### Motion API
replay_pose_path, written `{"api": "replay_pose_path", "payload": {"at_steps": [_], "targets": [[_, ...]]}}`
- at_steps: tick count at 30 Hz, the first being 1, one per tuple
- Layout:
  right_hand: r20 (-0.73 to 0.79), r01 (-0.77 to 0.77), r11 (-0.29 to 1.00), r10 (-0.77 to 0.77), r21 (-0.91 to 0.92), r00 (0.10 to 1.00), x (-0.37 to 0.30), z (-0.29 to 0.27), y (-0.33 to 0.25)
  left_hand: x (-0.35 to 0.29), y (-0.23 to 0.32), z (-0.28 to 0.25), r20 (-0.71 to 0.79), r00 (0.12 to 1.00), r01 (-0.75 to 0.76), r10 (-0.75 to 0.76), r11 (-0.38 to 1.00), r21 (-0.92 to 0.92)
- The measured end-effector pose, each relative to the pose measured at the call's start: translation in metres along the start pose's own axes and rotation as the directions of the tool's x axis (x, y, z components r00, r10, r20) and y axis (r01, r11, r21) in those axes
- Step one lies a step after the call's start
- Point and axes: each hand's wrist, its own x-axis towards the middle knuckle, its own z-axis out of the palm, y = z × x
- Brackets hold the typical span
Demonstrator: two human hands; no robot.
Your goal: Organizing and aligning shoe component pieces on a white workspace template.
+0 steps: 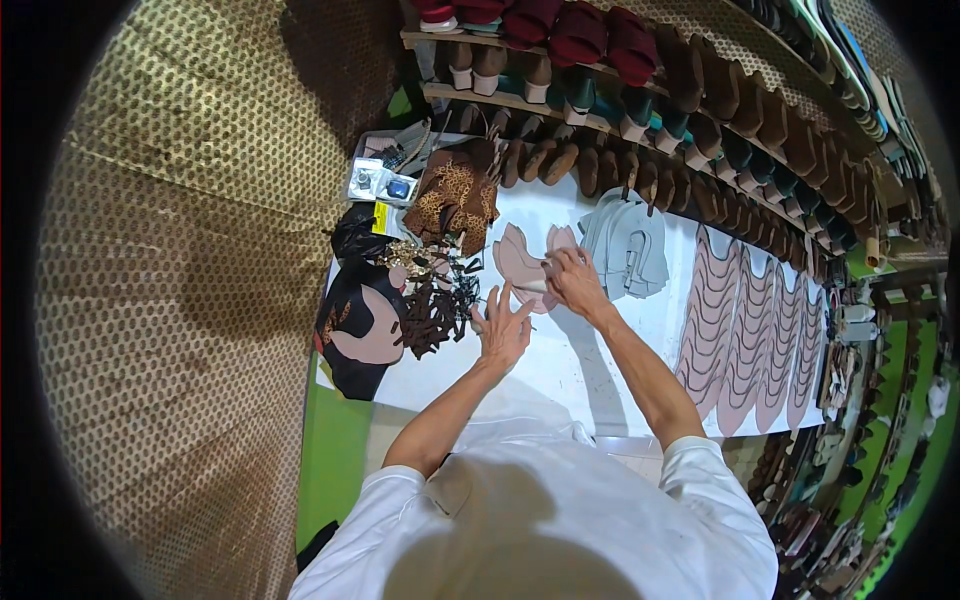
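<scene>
- Left hand [507, 330]: palm down, fingers spread and loose, fingertips at the near edge of the pink curved piece [518, 262].
- Right hand [575, 283]: fingers bent down over the piece's right side; whether they pinch it, I cannot tell.
- The pink piece lies on the white tabletop [590, 385], just beyond the left hand, partly under the right.
- Fingers hide its right part; whether it is one layer or several is unclear.
- U-shaped, its open end points away from the person, long axis running roughly away.
- Grey stack [640, 240]: just beyond the right hand.
</scene>
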Motion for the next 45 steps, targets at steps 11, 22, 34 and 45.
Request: {"api": "replay_pose_path", "payload": {"at_steps": [11,22,34,45], "targets": [[-0.128,-0.058,0.950,0.019,-0.307,0.992,0.096,-0.065,0.042,0.019,0.005,0.003,0.055,0.997,-0.053,0.049,0.997,0.058],[-0.336,-0.103,0.930,-0.023,-0.353,0.942,0.044,-0.211,0.038,0.020,0.005,-0.003,0.123,0.992,-0.023,0.009,0.994,0.108],[-0.148,-0.333,0.920,0.307,-0.208,0.940,-0.270,-0.054,-0.037,-0.105,0.005,-0.018,0.026,0.994,0.106,-0.106,0.994,-0.009],[-0.216,-0.560,0.822,0.567,0.099,0.795,-0.269,-0.042,-0.086,-0.176,-0.009,-0.029,-0.066,0.971,0.228,-0.228,0.974,-0.001]]}}
